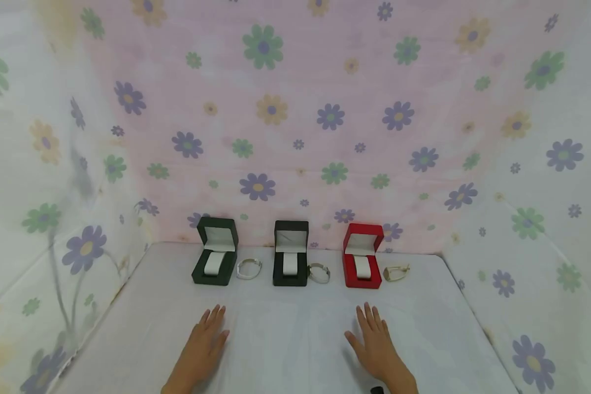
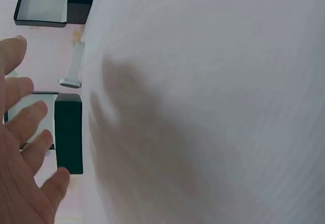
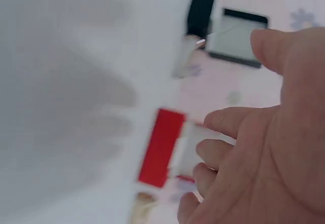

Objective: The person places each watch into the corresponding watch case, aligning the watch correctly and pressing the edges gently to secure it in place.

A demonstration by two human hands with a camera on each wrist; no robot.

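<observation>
My left hand point(image 1: 202, 347) is held over the near left of the table, fingers extended and holding nothing. The right hand point(image 1: 376, 345) is likewise outstretched on the near right, also holding nothing. Beyond them stand three watch boxes with lids raised and white cushions inside: a dark green box point(image 1: 210, 278), a black-looking box point(image 1: 289, 278) and a red box point(image 1: 363, 280). To the right of each lies a watch: a silver-white watch point(image 1: 249, 276), a second watch point(image 1: 319, 280) with a pale band, and a gold watch point(image 1: 396, 272). Neither hand touches any box or watch.
A white cloth covers the table point(image 1: 285, 339). Behind the boxes rises a pink flowered curtain point(image 1: 300, 98), with white flowered side panels at left and right. A small black object point(image 1: 376, 390) shows by the right wrist.
</observation>
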